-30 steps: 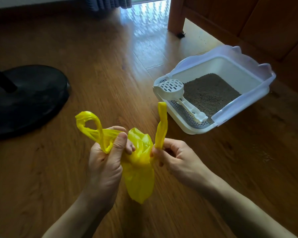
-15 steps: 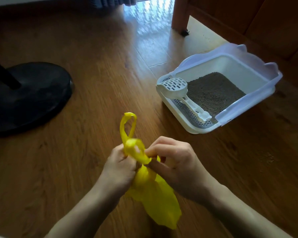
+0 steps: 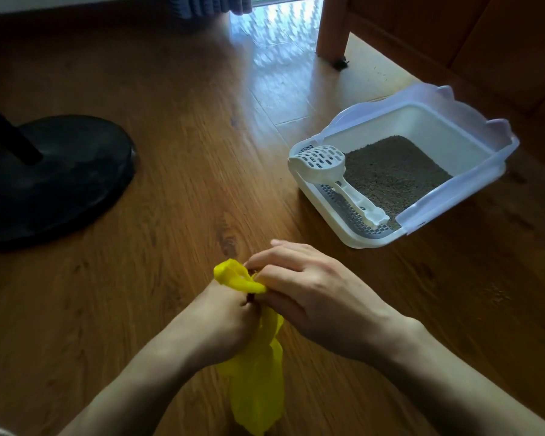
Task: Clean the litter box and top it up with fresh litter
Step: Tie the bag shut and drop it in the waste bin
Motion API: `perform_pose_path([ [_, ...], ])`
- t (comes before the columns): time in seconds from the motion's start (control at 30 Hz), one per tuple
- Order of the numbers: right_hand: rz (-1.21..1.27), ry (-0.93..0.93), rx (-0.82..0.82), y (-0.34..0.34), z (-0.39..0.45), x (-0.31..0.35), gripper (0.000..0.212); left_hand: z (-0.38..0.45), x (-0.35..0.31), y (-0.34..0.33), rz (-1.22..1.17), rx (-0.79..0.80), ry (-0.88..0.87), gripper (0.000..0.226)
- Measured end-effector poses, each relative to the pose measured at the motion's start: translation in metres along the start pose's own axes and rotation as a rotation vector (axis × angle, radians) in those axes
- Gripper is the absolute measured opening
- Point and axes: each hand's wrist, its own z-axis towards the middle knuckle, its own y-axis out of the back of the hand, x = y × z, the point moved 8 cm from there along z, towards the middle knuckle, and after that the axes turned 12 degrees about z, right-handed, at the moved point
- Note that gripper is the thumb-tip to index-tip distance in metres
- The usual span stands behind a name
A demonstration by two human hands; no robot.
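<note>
Yellow bag [image 3: 258,388] hangs low over floor [image 3: 177,215], near camera. Left hand [image 3: 224,322] grip curled on bag neck; right hand [image 3: 309,297] pinches its handle loop. Farther right, litter box [image 3: 372,237] on floor, white scoop [image 3: 331,171] lying on front grate beside grey litter [image 3: 394,174].

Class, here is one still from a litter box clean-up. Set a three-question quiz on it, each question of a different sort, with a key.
1. True or false: the scoop lies on the floor beside the litter box.
2. Which hands hold the yellow bag? A left only; B right only; C both.
3. Fill in: the scoop's handle rests on the box's grey ____.

Key: 1 false; 2 C, left hand and right hand; 3 grate.
</note>
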Motion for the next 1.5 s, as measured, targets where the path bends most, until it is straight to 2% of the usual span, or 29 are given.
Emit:
perform_pose_path([
  [0.17,0.153,-0.237,-0.072,0.005,-0.006,-0.020,0.009,-0.005,-0.003,0.005,-0.260,0.000,0.033,0.020],
  [0.27,0.171,-0.311,-0.160,0.013,-0.011,-0.031,0.013,-0.010,-0.018,0.012,-0.411,-0.015,-0.053,0.008],
  [0.33,0.171,-0.338,-0.200,0.018,-0.013,-0.034,0.017,-0.011,-0.021,0.010,-0.465,-0.017,-0.052,0.026],
  [0.43,0.227,-0.338,-0.214,0.018,-0.012,-0.032,0.016,-0.010,-0.011,0.012,-0.519,-0.153,0.081,0.041],
  [0.57,0.237,-0.296,-0.244,0.018,-0.014,-0.030,0.012,-0.011,-0.006,0.014,-0.644,-0.275,0.132,0.027],
  [0.73,0.225,-0.395,-0.352,0.025,-0.028,-0.047,0.009,-0.009,0.009,0.009,-0.897,-0.324,0.201,0.022],
  [0.83,0.441,-0.460,-0.335,0.011,-0.036,-0.050,0.003,-0.009,0.017,0.005,-1.042,-0.312,0.239,0.020],
  [0.97,0.818,-0.598,-0.340,-0.003,-0.044,-0.053,0.007,-0.011,0.019,0.006,-0.991,-0.356,0.219,0.012],
  [1.1,1.015,-0.726,-0.229,-0.015,-0.043,-0.056,0.025,-0.014,0.006,0.011,-0.896,-0.337,0.111,0.011],
  [1.17,1.071,-0.747,-0.169,-0.021,-0.043,-0.055,0.026,-0.015,-0.002,0.014,-0.833,-0.315,0.046,0.014],
  [1.27,0.999,-0.753,-0.116,-0.021,-0.043,-0.057,0.013,-0.016,-0.008,0.018,-0.662,-0.322,-0.044,0.012],
  [1.33,0.900,-0.766,-0.104,-0.018,-0.044,-0.059,0.013,-0.017,-0.012,0.017,-0.594,-0.310,-0.089,0.011],
  [1.5,0.275,-0.592,-0.073,-0.004,-0.042,-0.057,0.030,-0.019,-0.013,0.011,-0.715,-0.276,-0.095,0.014],
])
